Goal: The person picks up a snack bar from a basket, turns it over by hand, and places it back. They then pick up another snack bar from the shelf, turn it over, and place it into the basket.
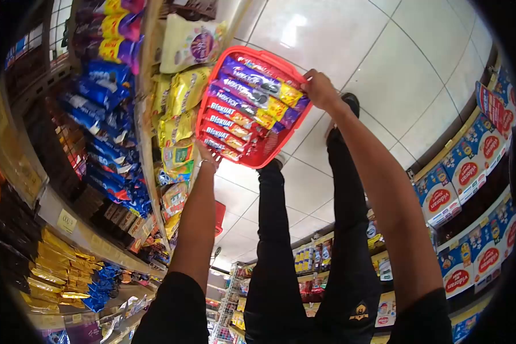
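A red plastic basket [264, 55] hangs tilted over the floor, between my two hands. Inside lie purple and yellow Nextar biscuit packs [252, 89] in a row. Below them are several red and white Biskuat packs [228, 122]. My right hand [322, 90] is closed on the basket's rim at the right corner, thumb and fingers pinching its edge. At the lower left corner my left hand [208, 156] grips the rim, its fingers partly hidden under the basket. The basket's left side is close to the yellow packs [189, 92] on the shelf.
On the left, shelves hold blue packs [106, 86], gold packs [57, 269] and a cream bag [192, 43]. Vidoran boxes [464, 175] line the right shelves. My legs stand on white floor tiles [407, 74]. Another red object [219, 217] is behind my left forearm.
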`<state>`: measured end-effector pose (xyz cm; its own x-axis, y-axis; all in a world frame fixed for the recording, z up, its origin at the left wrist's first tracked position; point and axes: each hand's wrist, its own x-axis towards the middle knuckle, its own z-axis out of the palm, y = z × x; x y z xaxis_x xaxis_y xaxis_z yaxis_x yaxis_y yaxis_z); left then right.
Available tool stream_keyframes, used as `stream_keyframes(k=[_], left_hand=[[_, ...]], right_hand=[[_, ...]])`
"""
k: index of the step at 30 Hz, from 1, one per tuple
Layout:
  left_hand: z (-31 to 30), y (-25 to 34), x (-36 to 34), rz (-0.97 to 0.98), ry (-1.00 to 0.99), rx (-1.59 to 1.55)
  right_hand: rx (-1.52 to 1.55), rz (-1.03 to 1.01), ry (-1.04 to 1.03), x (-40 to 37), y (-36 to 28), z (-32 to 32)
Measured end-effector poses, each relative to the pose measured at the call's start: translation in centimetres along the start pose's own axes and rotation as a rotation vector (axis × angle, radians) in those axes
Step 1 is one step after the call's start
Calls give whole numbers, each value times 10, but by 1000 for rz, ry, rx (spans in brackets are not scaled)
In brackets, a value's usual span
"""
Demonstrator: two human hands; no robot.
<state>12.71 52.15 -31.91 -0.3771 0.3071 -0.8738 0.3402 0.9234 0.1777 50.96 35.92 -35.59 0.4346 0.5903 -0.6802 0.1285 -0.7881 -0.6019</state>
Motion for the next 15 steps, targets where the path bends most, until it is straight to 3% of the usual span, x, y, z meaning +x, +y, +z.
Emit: stream_keyframes(k=[3,5,7,11,15], left_hand=[[6,-2,15,33,-34,-65],[11,1,20,-75,84,-79],[36,10,0,-79,54,22],[91,14,-18,46,-22,232],[171,20,-56,215,-90,161]], right_hand=[[203,25,-127,2,12,-17],[168,-24,-133,2,24,-33],[162,46,-185,3,27,-49],[130,-44,-86,21,60,-101],[75,-63,77,54,73,-177]])
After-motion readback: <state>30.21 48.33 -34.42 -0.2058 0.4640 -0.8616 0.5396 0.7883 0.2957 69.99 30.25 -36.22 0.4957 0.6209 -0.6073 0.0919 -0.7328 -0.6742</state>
